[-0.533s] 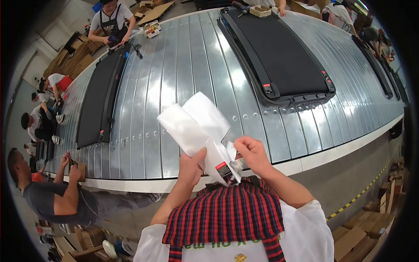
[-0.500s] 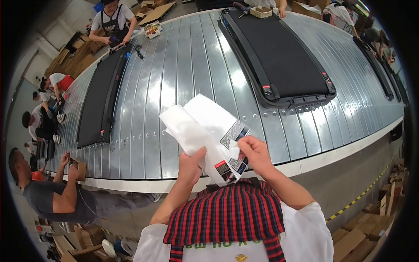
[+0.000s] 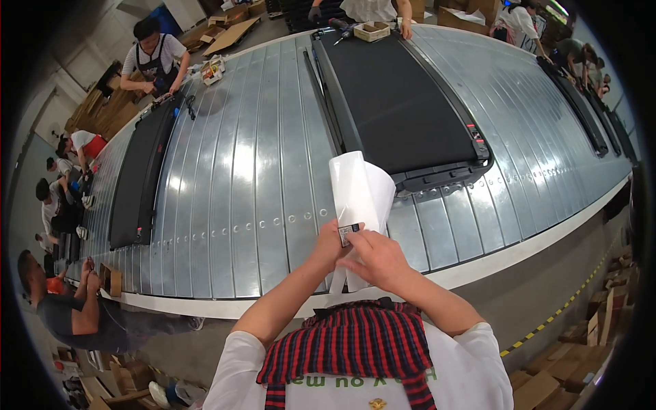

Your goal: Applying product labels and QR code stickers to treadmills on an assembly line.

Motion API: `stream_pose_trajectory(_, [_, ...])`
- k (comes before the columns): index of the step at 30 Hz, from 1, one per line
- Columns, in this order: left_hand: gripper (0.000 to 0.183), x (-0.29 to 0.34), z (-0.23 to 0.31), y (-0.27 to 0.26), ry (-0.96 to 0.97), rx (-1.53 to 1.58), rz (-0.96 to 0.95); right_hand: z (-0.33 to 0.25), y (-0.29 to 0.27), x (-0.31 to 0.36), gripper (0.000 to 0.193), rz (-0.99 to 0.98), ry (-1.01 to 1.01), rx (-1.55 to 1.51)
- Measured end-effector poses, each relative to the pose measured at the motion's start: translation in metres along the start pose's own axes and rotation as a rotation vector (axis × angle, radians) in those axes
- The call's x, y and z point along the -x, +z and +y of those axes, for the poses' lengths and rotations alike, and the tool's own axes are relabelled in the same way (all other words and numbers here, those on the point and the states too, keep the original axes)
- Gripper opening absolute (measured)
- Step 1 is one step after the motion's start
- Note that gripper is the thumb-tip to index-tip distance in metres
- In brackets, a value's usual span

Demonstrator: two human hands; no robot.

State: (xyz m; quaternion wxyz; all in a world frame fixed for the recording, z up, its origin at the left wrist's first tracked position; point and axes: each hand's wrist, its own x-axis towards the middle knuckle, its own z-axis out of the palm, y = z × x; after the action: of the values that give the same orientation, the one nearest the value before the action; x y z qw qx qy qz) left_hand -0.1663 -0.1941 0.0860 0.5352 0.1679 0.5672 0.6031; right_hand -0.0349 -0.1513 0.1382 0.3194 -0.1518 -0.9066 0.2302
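Note:
My left hand (image 3: pixel 328 247) is closed around a bundle of white label sheets (image 3: pixel 362 188), curled and standing up from the grip, with a strip of paper hanging below. A small black-and-white label (image 3: pixel 348 234) lies at the fingers of my left hand. My right hand (image 3: pixel 379 260) reaches across from the right, its bent fingers closed at the edge of that label. Just beyond the sheets lies a black treadmill deck (image 3: pixel 403 102) with side rails; the upper part of the sheets covers its near left corner.
A ribbed metal conveyor table (image 3: pixel 260 171) spans the view, with a white edge towards me. Another black treadmill deck (image 3: pixel 143 178) lies to the left. A small parts box (image 3: pixel 372 31) and a power drill (image 3: pixel 342 29) are at the far end. Co-workers stand around; cardboard (image 3: pixel 570 359) is at lower right.
The sheets have turned and been rolled more upright, closer to the middle treadmill deck. My hands have come together, and a small dark label now shows between them. My view has shifted right.

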Motion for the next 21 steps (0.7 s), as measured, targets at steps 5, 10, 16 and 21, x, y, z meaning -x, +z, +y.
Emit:
stream_pose_trajectory(5, [0.018, 0.000, 0.016, 0.016, 0.039, -0.060, -0.150, 0.030, -0.042, 0.000, 0.018, -0.008, 0.029, -0.082])
stream_pose_trajectory(10, [0.024, 0.000, 0.033, 0.020, 0.119, -0.433, -0.325, 0.033, -0.049, -0.017, 0.012, -0.063, -0.039, 0.026])
stream_pose_trajectory(16, [0.023, -0.003, 0.038, 0.010, 0.120, -0.603, -0.329, 0.035, -0.037, -0.023, 0.015, -0.199, -0.105, 0.099])
stream_pose_trajectory(21, [0.018, -0.022, 0.022, -0.010, 0.146, -0.563, -0.451, 0.029, -0.024, -0.029, 0.016, -0.278, -0.127, 0.198])
